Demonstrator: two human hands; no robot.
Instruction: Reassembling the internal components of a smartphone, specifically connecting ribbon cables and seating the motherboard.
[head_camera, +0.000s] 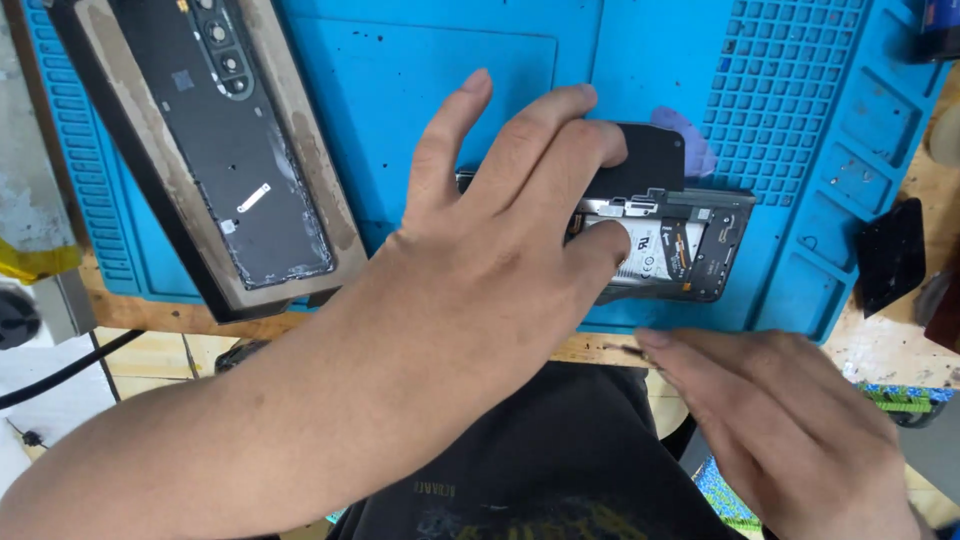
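An opened phone (690, 245) lies on the blue repair mat (450, 90), its battery and dark inner parts showing. My left hand (500, 230) rests on it, fingers spread, thumb pressed on the white battery and fingertips on a black cover piece (650, 155) at the phone's far edge. My right hand (780, 420) is at the table's front edge, fingers together, pinching what looks like thin tweezers (625, 349). Most of the phone's left half is hidden under my left hand.
A phone back cover (230, 150) with camera holes lies on a heating pad (290, 120) at the upper left. A purple pick (690, 135) peeks out behind the phone. Black parts (890, 255) sit on the wooden table at right. A cable (60, 375) runs lower left.
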